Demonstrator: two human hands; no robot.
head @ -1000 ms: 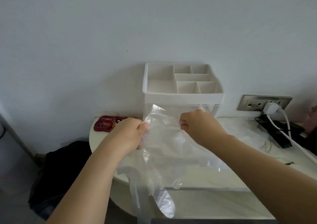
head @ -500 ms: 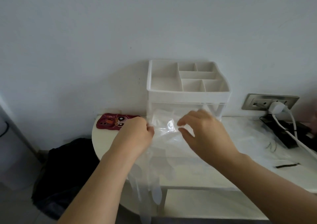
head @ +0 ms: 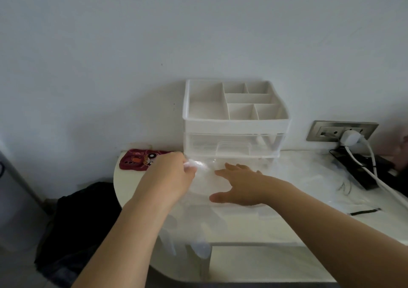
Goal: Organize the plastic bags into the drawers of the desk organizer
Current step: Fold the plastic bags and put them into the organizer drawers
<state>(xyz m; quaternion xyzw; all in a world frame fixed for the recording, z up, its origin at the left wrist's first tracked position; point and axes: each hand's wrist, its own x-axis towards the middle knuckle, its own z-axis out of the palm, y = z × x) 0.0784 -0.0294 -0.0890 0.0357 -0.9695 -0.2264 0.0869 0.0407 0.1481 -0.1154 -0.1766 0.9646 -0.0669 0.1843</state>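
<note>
Lower centre: plastic bag [head: 220, 221] on table [head: 320, 232], tail hanging over front edge. Left hand [head: 170, 177] pinches bag corner; right hand [head: 242, 186] flat, fingers spread, pressing film. Frame centre: desk organizer [head: 236, 124], drawer [head: 234, 148] seemingly closed. Risk: slick film slides off edge if press lifts.

The thin clear plastic bag [head: 204, 182], held up in the air by both hands one second ago, now lies spread on the white table [head: 128, 188] in front of the white desk organizer with clear drawers [head: 236, 122]. The right hand [head: 242, 186] has released its pinch and rests flat on the bag with fingers [head: 231, 167] straightened. The left hand [head: 170, 177] has lowered to table level, gripping the bag's bunched edge.
</note>
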